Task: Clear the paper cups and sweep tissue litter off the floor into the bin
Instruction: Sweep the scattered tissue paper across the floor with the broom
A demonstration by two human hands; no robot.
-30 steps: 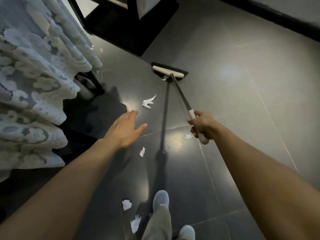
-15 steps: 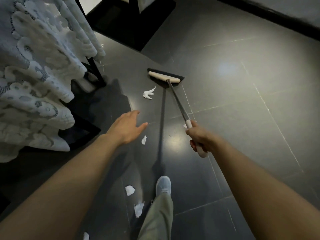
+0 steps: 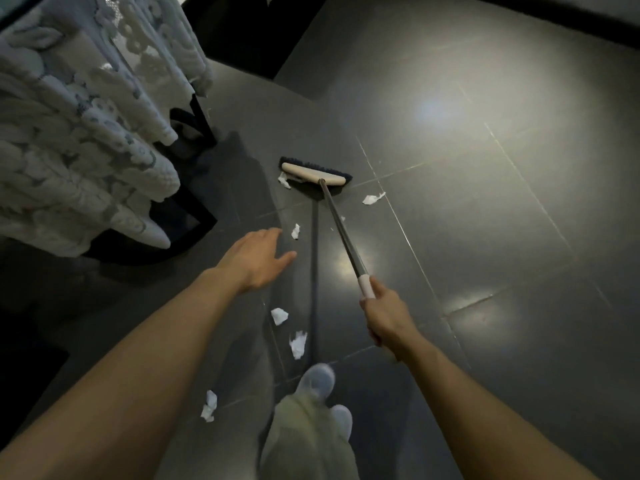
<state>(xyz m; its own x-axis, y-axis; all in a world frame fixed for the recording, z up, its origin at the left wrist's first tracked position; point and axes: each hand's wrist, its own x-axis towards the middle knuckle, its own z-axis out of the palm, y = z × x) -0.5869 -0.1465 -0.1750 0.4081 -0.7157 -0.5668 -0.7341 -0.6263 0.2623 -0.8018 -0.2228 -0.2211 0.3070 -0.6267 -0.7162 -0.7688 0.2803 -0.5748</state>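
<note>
My broom (image 3: 313, 173) is leaning slanted, its cream head resting on the floor (image 3: 485, 237). Torn white tissue scraps (image 3: 298, 344) are lying scattered around it, one scrap (image 3: 284, 180) touching the head's left end.

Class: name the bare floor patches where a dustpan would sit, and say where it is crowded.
The widest bare patch is the dark tiles right of the broom handle, beyond the scrap near the broom head. Crowded: the strip left of the handle, where tissue scraps lie from the left hand to the shoes, and by the lace cloth.
</note>
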